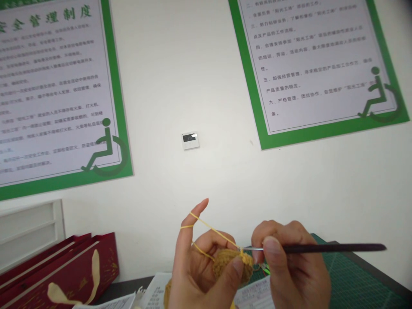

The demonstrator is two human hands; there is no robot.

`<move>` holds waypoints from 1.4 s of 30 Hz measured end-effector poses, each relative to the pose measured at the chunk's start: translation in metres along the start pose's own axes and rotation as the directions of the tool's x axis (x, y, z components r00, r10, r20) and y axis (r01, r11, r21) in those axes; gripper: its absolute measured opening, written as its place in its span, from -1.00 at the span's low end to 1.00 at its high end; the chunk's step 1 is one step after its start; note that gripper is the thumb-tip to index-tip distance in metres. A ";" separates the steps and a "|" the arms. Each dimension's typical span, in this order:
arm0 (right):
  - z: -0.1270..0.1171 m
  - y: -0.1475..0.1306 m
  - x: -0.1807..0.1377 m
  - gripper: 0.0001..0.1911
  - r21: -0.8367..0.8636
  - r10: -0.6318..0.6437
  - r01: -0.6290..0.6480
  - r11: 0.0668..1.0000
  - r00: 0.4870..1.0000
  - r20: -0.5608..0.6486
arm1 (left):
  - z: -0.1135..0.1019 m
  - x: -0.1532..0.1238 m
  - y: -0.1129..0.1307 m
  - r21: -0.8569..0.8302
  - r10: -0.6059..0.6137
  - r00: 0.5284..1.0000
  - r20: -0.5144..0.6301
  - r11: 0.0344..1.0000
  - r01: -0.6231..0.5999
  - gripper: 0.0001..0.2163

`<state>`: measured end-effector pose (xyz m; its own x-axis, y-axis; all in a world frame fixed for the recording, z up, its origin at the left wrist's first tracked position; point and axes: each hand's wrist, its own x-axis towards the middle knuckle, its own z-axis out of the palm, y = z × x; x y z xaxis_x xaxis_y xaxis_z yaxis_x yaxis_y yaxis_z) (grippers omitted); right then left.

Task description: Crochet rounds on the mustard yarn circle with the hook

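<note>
My left hand point(206, 266) pinches a small piece of crochet point(225, 262) in mustard yellow, with brighter yellow stitches at its right edge. Yellow yarn point(214, 229) loops round the raised index finger and runs down to the work. My right hand point(289, 262) grips a crochet hook point(334, 248) with a long dark handle. The hook's metal tip meets the yarn at the top right of the piece. Part of a mustard-coloured thing point(168, 294) shows behind my left wrist, mostly hidden.
Dark red paper bags point(64, 274) with cream handles stand at the left. Printed papers point(254, 294) lie on the table beneath my hands, beside a green cutting mat point(350, 274). Two green-framed posters point(124, 141) and a small thermostat-like panel point(190, 141) are on the white wall.
</note>
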<state>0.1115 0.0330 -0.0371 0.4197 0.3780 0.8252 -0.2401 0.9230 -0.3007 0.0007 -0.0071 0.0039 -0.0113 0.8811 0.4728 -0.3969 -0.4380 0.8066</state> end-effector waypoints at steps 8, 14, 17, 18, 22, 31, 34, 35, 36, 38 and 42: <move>0.002 -0.001 0.014 -0.54 0.145 0.523 -0.532 0.834 0.847 0.098 | -0.009 0.005 -0.002 -0.036 -0.053 0.996 0.068 0.998 0.056 -0.02; 0.000 -0.008 0.013 -0.54 0.026 0.444 -0.445 0.895 0.895 0.026 | -0.014 0.009 -0.004 -0.028 -0.053 0.993 0.102 0.998 0.056 -0.07; -0.001 -0.007 0.014 -0.52 0.058 0.450 -0.456 0.888 0.888 0.094 | -0.011 0.007 -0.002 -0.029 -0.064 0.992 0.108 0.997 0.068 -0.11; -0.002 -0.006 0.015 -0.52 0.073 0.464 -0.474 0.877 0.878 0.117 | -0.010 0.006 -0.002 -0.022 -0.073 0.991 0.112 0.997 0.076 -0.13; -0.003 -0.001 0.016 -0.51 0.090 0.503 -0.514 0.853 0.856 0.116 | -0.011 0.007 -0.004 0.018 -0.080 0.989 0.125 0.997 0.078 -0.19; 0.000 0.000 0.020 -0.51 0.155 0.585 -0.604 0.781 0.796 0.155 | -0.021 0.011 -0.006 0.008 -0.098 0.971 0.219 0.995 0.099 -0.23; -0.001 0.000 0.022 -0.50 0.145 0.604 -0.628 0.765 0.777 0.178 | -0.022 0.011 -0.004 0.028 -0.123 0.965 0.231 0.992 0.120 -0.24; -0.001 0.000 0.023 -0.49 0.135 0.624 -0.651 0.747 0.756 0.199 | -0.022 0.011 -0.004 0.035 -0.134 0.964 0.230 0.991 0.129 -0.25; -0.002 0.001 0.024 -0.48 0.124 0.645 -0.677 0.725 0.731 0.220 | -0.023 0.011 -0.004 0.039 -0.141 0.964 0.226 0.990 0.136 -0.25; -0.002 0.002 0.026 -0.48 0.111 0.683 -0.720 0.685 0.688 0.245 | -0.024 0.011 -0.004 0.044 -0.142 0.967 0.211 0.990 0.136 -0.28; -0.001 0.002 0.024 -0.47 0.139 0.669 -0.707 0.693 0.703 0.243 | -0.024 0.012 -0.004 0.061 -0.132 0.977 0.166 0.990 0.124 -0.27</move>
<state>0.1222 0.0442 -0.0184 -0.0782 0.8654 0.4949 -0.5846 0.3624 -0.7259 -0.0203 0.0090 -0.0023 0.1937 0.8894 0.4141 -0.3388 -0.3355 0.8790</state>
